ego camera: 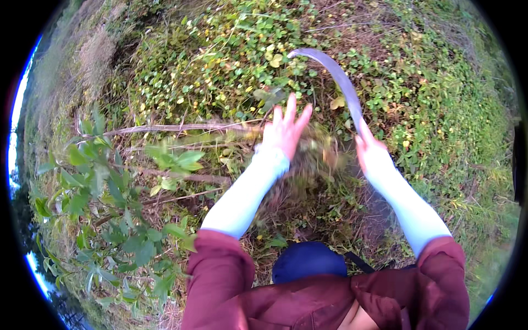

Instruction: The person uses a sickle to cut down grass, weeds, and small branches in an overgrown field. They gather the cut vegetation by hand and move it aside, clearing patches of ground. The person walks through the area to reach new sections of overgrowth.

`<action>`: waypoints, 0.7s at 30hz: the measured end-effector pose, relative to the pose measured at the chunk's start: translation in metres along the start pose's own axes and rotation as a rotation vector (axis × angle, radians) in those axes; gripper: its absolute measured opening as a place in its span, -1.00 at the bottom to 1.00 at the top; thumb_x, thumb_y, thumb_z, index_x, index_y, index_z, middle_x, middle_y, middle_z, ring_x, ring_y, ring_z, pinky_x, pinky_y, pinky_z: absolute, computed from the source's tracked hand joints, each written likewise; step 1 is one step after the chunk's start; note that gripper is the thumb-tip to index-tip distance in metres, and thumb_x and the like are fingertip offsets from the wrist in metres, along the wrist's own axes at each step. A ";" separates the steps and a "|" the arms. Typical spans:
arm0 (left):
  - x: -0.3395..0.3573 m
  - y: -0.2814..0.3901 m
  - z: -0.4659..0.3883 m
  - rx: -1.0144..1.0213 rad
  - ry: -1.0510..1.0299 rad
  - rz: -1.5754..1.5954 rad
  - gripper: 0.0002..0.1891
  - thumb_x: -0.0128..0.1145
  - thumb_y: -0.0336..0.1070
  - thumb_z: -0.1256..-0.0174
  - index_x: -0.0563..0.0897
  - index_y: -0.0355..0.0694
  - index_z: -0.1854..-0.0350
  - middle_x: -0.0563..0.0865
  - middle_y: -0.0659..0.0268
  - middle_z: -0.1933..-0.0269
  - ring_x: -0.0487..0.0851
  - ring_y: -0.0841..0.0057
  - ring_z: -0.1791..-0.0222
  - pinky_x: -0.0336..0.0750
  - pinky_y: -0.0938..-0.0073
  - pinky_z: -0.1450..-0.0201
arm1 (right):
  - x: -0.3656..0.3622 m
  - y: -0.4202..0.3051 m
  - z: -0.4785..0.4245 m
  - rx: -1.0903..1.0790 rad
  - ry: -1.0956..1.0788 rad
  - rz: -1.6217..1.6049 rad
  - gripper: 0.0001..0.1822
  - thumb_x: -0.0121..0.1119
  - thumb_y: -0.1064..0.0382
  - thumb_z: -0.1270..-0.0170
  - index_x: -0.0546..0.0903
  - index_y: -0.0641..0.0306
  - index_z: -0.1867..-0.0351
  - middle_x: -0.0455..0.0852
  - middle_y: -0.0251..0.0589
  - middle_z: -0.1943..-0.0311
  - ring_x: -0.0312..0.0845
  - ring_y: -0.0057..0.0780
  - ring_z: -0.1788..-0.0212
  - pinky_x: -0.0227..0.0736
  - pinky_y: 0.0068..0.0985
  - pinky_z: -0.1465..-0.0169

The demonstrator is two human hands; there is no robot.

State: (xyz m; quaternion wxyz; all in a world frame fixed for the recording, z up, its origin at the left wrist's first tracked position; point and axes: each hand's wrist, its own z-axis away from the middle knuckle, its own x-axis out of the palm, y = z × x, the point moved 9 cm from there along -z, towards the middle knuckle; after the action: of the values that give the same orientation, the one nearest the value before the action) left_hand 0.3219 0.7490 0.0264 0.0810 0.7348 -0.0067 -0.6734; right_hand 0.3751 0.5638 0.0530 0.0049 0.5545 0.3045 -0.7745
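My right hand (371,150) grips a sickle by its handle end, which the fingers hide. The long curved blade (340,78) of the sickle rises from the fist and bends left, with its tip over low leaves. My left hand (284,128) is spread, with several fingers apart and nothing seen held in it. Just left of that hand, a bare woody stem (177,128) runs sideways and ends close to the wrist. Below my left hand, a clump of cut or dry vegetation (317,161) is blurred.
A leafy shrub (123,222) fills the lower left, its thin branches reaching towards my left forearm. Low ground cover (231,70) with green and yellow leaves spreads ahead. Dark blue cloth (309,262) shows at my front. Dry grass (97,57) stands at upper left.
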 end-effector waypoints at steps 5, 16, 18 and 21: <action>0.053 -0.057 -0.063 -0.283 -0.001 -0.071 -0.20 0.05 -0.52 -0.02 0.11 0.19 -0.35 0.08 0.05 -0.37 0.46 0.16 -0.05 0.59 0.36 0.20 | 0.052 0.008 -0.035 0.546 -0.452 0.034 -0.26 -0.60 -0.24 -0.36 0.46 0.37 0.01 0.49 0.02 0.54 0.50 -0.19 0.35 0.39 -0.20 0.13; 0.080 0.029 0.105 0.260 -0.333 -0.029 -0.81 0.08 -0.36 -0.05 0.57 -0.17 0.24 0.54 0.25 0.13 0.52 0.43 0.07 0.44 0.36 0.02 | 0.036 0.041 0.219 -0.182 -0.557 0.061 -0.28 0.01 0.34 -0.18 -0.04 0.35 -0.34 0.40 -0.12 0.70 0.39 -0.24 0.70 0.28 -0.31 0.62; 0.068 0.032 0.125 0.237 -0.498 0.041 -0.71 0.10 -0.41 -0.03 0.55 -0.18 0.12 0.57 0.25 0.16 0.57 0.41 0.15 0.54 0.43 0.20 | 0.028 0.048 0.231 -0.213 -0.578 0.027 -0.29 0.03 0.28 -0.20 -0.01 0.31 -0.34 0.40 -0.13 0.71 0.38 -0.28 0.70 0.24 -0.34 0.63; 0.039 -0.024 0.093 0.037 -0.197 -0.121 -0.49 0.02 -0.51 -0.06 0.39 -0.05 -0.15 0.53 0.17 0.07 0.58 0.38 0.23 0.58 0.47 0.32 | 0.013 0.019 0.141 -0.117 -0.354 -0.138 -0.41 -0.04 0.26 -0.28 0.09 0.09 -0.34 0.30 -0.33 0.75 0.23 -0.50 0.77 0.14 -0.49 0.71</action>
State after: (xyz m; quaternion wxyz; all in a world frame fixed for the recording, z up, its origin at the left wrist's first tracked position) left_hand 0.2311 0.7574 -0.0229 0.0256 0.6656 0.0175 -0.7456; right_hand 0.2556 0.4848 0.0609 0.0373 0.3859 0.3806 -0.8395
